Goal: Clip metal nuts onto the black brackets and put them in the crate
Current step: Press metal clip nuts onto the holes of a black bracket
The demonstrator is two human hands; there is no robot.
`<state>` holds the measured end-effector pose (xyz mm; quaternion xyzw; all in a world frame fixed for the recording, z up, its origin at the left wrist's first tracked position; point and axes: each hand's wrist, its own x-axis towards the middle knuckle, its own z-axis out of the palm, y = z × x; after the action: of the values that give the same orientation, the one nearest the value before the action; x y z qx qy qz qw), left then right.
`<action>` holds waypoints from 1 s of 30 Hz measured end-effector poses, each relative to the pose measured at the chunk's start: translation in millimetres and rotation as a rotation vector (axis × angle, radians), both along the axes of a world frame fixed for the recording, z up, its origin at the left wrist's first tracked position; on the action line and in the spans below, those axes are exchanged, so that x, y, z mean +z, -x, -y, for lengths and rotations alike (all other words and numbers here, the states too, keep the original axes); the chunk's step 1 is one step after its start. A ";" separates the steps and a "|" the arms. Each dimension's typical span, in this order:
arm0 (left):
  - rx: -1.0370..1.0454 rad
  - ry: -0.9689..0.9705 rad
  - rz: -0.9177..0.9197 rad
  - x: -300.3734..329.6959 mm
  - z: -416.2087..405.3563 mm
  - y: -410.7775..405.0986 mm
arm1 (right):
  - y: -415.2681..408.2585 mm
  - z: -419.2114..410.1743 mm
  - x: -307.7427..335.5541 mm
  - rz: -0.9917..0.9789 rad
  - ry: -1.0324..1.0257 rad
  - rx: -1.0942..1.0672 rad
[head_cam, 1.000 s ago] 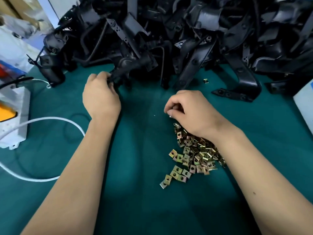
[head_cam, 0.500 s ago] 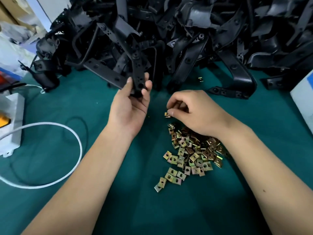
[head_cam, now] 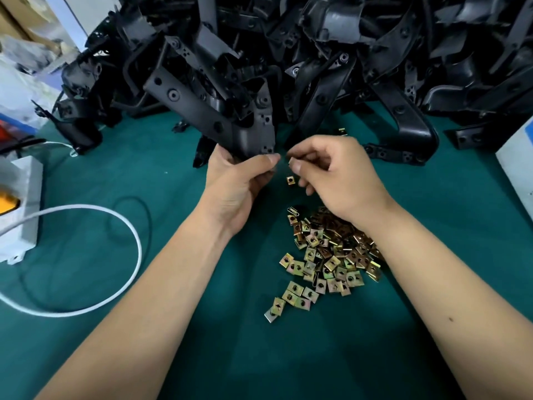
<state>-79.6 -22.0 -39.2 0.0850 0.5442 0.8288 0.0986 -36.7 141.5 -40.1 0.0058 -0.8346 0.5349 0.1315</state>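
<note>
The heap of black brackets runs off the top and right edges, so its full extent is out of sight, and the white box at the left and the pale box at the right are each cut by an edge. The right hand pinches its fingers together just beside the held bracket, but whatever is between them is too small and blurred to tell. The right forearm hides the far side of the pile of metal nuts.

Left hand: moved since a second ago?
Yes. The left hand came right from the left part of the bracket heap to near the nut pile, now gripping a black bracket beside the right hand.
</note>
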 end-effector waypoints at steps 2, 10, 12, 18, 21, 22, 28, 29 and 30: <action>-0.062 0.013 -0.024 -0.8 -1.7 -2.4 | -0.9 1.2 2.1 -0.002 0.152 -0.009; -0.025 0.007 0.040 -1.6 -7.3 -3.7 | -3.9 3.8 4.7 -0.006 0.393 -0.082; -0.010 0.016 0.066 -2.1 -7.3 -3.3 | -4.0 2.2 6.0 0.007 0.458 -0.072; -0.028 -0.076 0.125 -2.1 -4.7 -1.7 | -3.6 0.7 6.3 -0.027 0.372 -0.056; -0.026 -0.077 0.134 -2.1 -4.6 -1.3 | -3.1 -0.7 5.3 -0.050 0.335 -0.066; -0.016 -0.050 0.122 -2.7 -5.1 -1.8 | -2.9 -1.2 5.2 -0.057 0.324 -0.061; 0.000 0.013 0.095 -3.8 -6.0 -2.7 | -1.5 -0.2 3.0 -0.103 0.236 -0.054; -0.005 0.011 0.097 -3.6 -6.0 -2.8 | -1.4 0.1 2.4 -0.111 0.230 -0.060; -0.008 0.013 0.098 -3.3 -6.0 -3.0 | -1.2 0.2 2.1 -0.116 0.229 -0.062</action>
<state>-76.7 -16.0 -42.6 0.0459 0.5437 0.8281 0.1291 -35.5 141.3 -37.9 -0.0041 -0.7590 0.6210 0.1958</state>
